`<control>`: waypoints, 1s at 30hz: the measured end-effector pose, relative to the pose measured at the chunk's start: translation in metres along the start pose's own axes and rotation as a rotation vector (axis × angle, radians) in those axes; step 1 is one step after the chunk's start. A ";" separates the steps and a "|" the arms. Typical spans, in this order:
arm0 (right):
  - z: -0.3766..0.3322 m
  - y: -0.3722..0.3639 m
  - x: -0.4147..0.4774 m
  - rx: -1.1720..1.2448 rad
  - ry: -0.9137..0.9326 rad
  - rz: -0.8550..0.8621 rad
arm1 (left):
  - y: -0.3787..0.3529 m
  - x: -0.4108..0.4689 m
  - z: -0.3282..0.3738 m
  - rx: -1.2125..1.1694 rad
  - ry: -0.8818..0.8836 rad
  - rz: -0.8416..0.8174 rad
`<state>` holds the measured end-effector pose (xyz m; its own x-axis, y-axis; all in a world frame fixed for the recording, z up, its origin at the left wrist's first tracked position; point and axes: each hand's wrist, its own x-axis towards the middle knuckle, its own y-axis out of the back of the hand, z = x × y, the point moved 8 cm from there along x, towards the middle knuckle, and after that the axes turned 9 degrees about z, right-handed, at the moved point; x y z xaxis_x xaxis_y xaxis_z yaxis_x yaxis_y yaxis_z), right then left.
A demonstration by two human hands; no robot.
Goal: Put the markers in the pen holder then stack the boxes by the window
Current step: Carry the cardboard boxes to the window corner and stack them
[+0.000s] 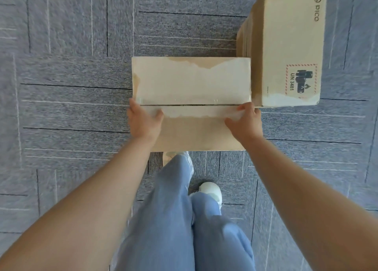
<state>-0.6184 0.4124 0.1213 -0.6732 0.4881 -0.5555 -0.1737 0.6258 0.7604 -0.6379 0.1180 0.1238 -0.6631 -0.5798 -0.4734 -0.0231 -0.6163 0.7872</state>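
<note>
A brown cardboard box [191,82] with torn white tape over its top seam is in the middle of the view, above the carpet. My left hand [143,121] grips its left side, thumb lying on the top. My right hand [244,122] grips its right side the same way. Just to its right stands a taller cardboard box [290,45] with a printed logo and a red-bordered UN 3481 label. The two boxes nearly touch. No markers or pen holder are in view.
Grey-blue carpet tiles [71,107] cover the floor all around. My legs in light blue trousers [184,219] and white shoes [211,191] stand directly behind the held box. Open carpet lies to the left.
</note>
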 end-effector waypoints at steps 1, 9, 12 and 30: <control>-0.008 0.012 -0.011 0.008 0.012 0.001 | 0.015 -0.009 0.005 -0.033 -0.007 0.012; -0.078 0.149 -0.097 0.091 0.138 0.070 | 0.151 -0.091 0.068 -0.134 -0.081 0.156; -0.093 0.207 -0.131 0.137 0.160 0.120 | 0.192 -0.126 0.094 -0.197 -0.111 0.169; -0.020 0.432 -0.324 0.430 -0.081 0.538 | 0.315 -0.333 0.247 -0.246 -0.651 -0.021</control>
<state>-0.4890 0.5121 0.6363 -0.5275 0.8314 -0.1748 0.4806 0.4617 0.7456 -0.6094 0.2490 0.6272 -0.9798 -0.1769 -0.0936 0.0790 -0.7713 0.6315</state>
